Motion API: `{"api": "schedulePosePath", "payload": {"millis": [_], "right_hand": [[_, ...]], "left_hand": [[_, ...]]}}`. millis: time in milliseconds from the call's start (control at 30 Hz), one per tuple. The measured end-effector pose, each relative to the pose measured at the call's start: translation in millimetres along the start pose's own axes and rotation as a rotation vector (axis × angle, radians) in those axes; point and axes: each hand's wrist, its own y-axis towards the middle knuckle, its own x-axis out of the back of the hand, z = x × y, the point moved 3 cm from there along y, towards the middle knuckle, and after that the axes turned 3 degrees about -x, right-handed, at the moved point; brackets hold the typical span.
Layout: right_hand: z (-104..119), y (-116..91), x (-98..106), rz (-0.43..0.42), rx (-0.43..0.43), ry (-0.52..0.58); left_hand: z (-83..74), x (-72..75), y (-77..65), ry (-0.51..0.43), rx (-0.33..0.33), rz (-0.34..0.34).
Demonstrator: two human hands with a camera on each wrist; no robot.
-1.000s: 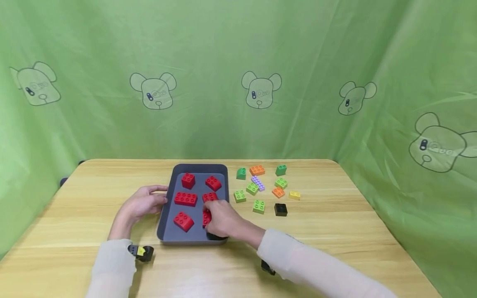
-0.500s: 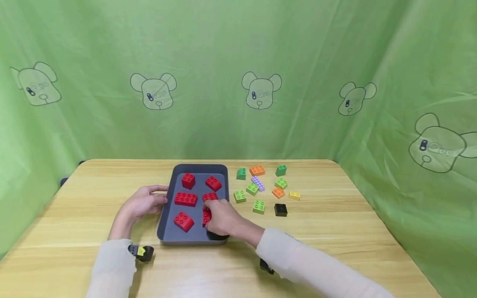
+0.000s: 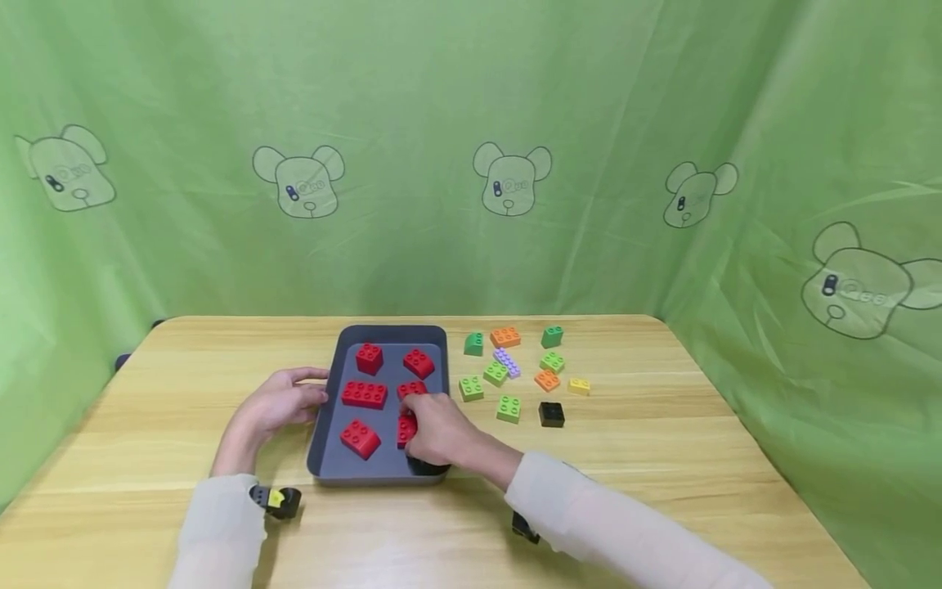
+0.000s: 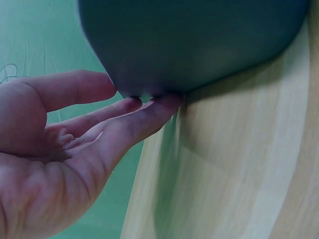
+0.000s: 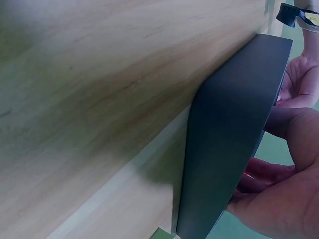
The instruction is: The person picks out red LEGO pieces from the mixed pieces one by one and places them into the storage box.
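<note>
In the head view, a dark grey tray (image 3: 378, 473) holds several red toy bricks. My right hand (image 3: 444, 431) reaches over its right side, and its fingers grip a red brick (image 3: 405, 431) low on the tray's right, which the hand partly covers. Just beyond sits another red brick (image 3: 411, 389), also partly hidden. From outside the left wall, my left hand (image 3: 278, 401) touches the tray with extended fingers. The left wrist view shows the thumb and fingertips against the tray's outer side (image 4: 199, 45). In the right wrist view, the tray wall (image 5: 224, 129) hides the right fingertips.
Right of the tray lie loose bricks: several lime ones (image 3: 509, 408), orange ones (image 3: 547, 379), dark green ones (image 3: 551, 336), a purple one (image 3: 507, 362), a yellow one (image 3: 579, 386) and a black one (image 3: 551, 414). A green curtain (image 3: 412, 245) hangs behind the table.
The head view has shifted very slightly. Both hands, the tray and the bricks stay in the same places relative to one another.
</note>
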Motion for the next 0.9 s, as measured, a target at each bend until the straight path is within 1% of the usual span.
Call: {"api": "schedulePosePath", "payload": {"millis": [167, 400, 567, 700, 833, 900], "right_hand": [[2, -2, 6, -0.010, -0.016, 0.040], [1, -3, 24, -0.031, -0.071, 0.181], [-8, -4, 38, -0.107, -0.106, 0.248], [-22, -6, 43, -0.168, -0.159, 0.254], [-37, -10, 39, -0.179, -0.226, 0.229], [-43, -12, 35, -0.174, -0.242, 0.223]], "left_hand": [[-0.5, 0.3, -0.7, -0.003, -0.004, 0.003], [-0.3, -1.0, -1.1, -0.008, -0.002, 0.007], [-0.3, -0.9, -1.3, -0.013, -0.005, 0.007], [-0.3, -0.2, -1.5, -0.008, -0.007, 0.004], [-0.3, -0.3, -1.3, -0.007, -0.009, 0.007], [-0.6, -0.9, -1.0, -0.006, -0.012, 0.008]]}}
